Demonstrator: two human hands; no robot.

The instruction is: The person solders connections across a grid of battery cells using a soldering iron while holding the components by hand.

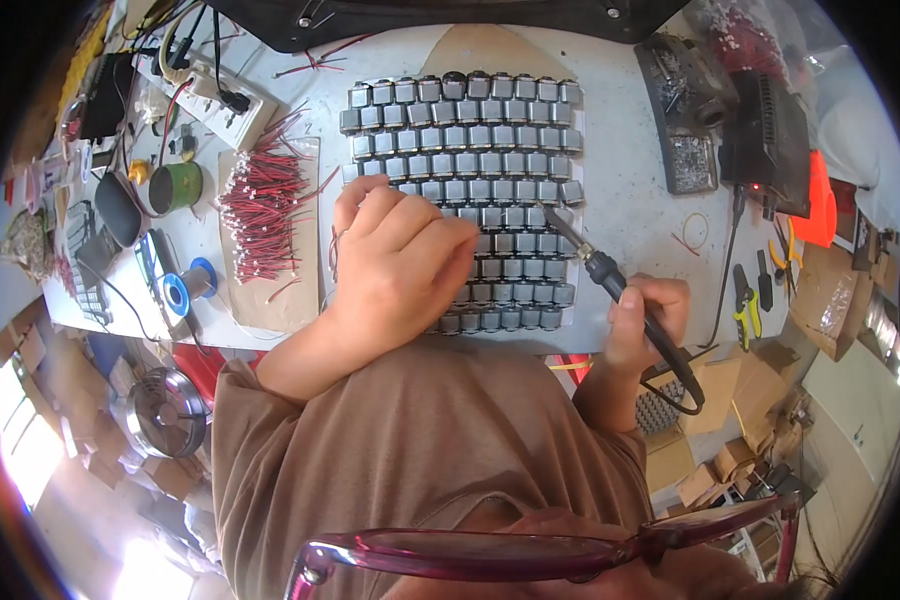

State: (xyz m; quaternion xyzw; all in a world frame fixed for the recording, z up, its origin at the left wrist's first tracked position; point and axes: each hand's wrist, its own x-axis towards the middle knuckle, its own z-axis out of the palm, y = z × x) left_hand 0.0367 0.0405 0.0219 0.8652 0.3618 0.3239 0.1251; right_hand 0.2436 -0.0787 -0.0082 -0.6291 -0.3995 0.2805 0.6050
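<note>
Rows of small silver metal blocks with dark edges (490,165) lie close together on the white table. Over the left side of these rows, my left hand (395,255) is closed with its fingers curled down. Whatever its fingertips hold, if anything, is hidden beneath it. A soldering iron (602,270) is gripped in my right hand (650,320) at the right edge of the rows. The iron's tip points up and left, close to the blocks at the right end of a middle row; I cannot tell whether it touches them.
Left of the rows, red wires with white connectors (262,215) are piled on cardboard (275,312). Beyond are a solder spool (190,285), a green tin (176,188) and a power strip (220,105). On the right sit a black soldering station (765,140) and yellow-green cutters (745,305).
</note>
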